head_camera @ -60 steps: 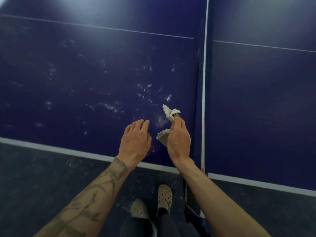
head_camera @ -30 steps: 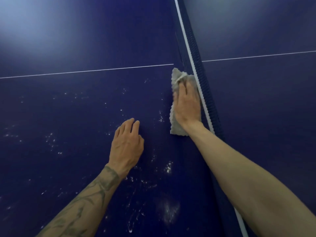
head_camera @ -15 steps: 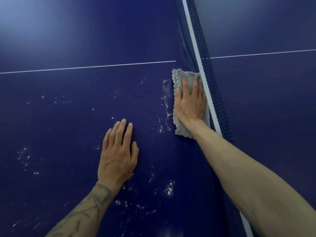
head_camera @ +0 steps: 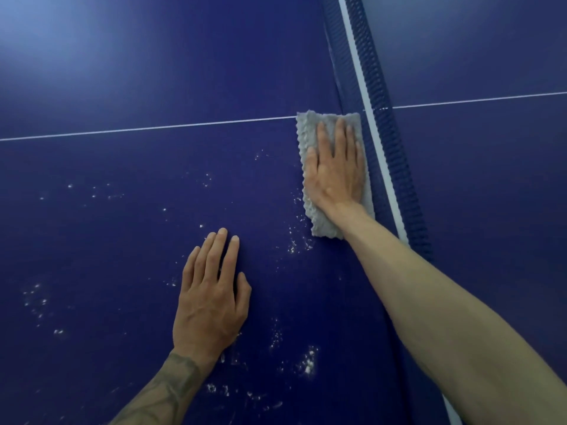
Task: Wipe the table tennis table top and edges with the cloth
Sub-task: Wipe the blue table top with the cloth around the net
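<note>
The right hand [head_camera: 336, 173] presses flat, fingers straight, on the grey cloth [head_camera: 306, 130], which lies on the blue table [head_camera: 122, 72] just beside the net [head_camera: 380, 118]. The left hand [head_camera: 211, 299] rests open, palm down, on the table among white specks [head_camera: 308, 363].

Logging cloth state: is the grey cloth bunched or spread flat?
Spread flat: the grey textured cloth lies as a rectangle on the blue table top, under the right hand.

cloth [head_camera: 308, 133]: grey, folded to a rectangle, flat, upper right of centre, beside the net
surface [head_camera: 153, 72]: dark blue, white specks lower centre
</note>
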